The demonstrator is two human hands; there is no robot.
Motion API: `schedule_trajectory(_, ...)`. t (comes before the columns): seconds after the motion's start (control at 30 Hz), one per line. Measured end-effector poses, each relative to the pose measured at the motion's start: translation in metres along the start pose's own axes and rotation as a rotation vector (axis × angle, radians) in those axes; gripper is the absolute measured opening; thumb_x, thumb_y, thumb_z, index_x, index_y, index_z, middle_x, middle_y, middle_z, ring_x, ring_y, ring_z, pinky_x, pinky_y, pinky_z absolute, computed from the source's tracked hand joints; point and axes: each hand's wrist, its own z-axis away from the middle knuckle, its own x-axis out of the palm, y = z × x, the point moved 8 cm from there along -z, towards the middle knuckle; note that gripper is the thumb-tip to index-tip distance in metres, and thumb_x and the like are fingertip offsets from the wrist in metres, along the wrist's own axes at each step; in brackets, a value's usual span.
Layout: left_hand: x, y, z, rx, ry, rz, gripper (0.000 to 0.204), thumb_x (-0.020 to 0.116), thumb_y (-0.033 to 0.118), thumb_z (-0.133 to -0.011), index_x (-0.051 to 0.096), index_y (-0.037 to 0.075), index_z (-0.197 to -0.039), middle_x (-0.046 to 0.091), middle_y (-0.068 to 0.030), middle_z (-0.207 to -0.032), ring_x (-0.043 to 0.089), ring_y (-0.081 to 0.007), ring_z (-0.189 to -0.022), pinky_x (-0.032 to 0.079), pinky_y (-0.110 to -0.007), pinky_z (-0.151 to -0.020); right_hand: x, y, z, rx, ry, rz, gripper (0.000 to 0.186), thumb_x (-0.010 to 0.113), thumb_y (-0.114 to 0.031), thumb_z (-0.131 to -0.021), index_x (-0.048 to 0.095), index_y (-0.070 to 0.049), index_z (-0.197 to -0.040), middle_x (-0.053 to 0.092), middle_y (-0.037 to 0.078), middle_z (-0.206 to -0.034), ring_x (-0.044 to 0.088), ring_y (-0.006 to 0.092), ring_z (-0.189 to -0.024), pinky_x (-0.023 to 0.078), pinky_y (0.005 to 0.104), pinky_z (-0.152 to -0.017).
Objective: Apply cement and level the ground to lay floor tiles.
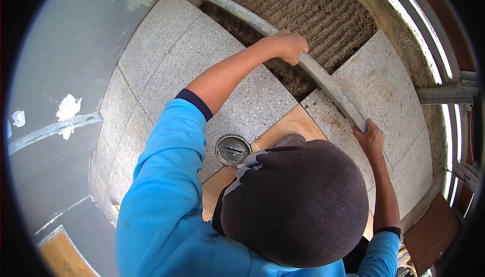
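A long, straight grey metal bar [323,77], like a screeding straightedge, looks bent by the lens. It runs from the far left, along the edge of a ridged brown mortar bed [308,9], to the speckled grey tile [379,80] on the right. My left hand [289,47] is closed over the bar near its middle. My right hand [371,138] grips its near right end, with some fingers hidden. Whether the bar touches the tiles or hangs just above them, I cannot tell. A dark gap of rough mortar [288,77] shows beneath the bar.
Speckled grey tiles [187,59] cover the floor at left. A round drain cover [233,150] sits near wood-look tiles [290,123]. My bent knee [303,201] in dark cloth fills the lower middle. A grey wall [65,49] stands left, metal framing [447,94] right.
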Motion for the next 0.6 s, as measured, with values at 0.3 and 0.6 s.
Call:
schedule_trajectory(0.3, 0.019, 0.004, 0.025, 0.042, 0.014, 0.032, 0.024, 0.068, 0.008, -0.067, 0.068, 0.003, -0.090, 0.070, -0.0217, -0.092, 0.066, -0.0436, -0.097, 0.052, -0.051, -0.084, 0.013, -0.017, 0.028, -0.007, -0.043, 0.010, 0.041, 0.077, -0.038, -0.082, 0.058, -0.003, -0.088, 0.068, 0.023, -0.078, 0.068, 0.0425, -0.072, 0.053, 0.0515, -0.064)
schedule_trajectory(0.6, -0.014, 0.007, 0.035, 0.141, 0.242, -0.141, 0.030, 0.069, 0.006, -0.069, 0.069, 0.001, -0.099, 0.070, -0.0219, -0.094, 0.066, -0.0421, -0.101, 0.052, -0.051, -0.088, 0.005, -0.033, 0.039, 0.093, -0.071, -0.062, 0.042, 0.075, -0.041, -0.085, 0.057, -0.003, -0.089, 0.068, 0.023, -0.077, 0.068, 0.0430, -0.073, 0.053, 0.0513, -0.067)
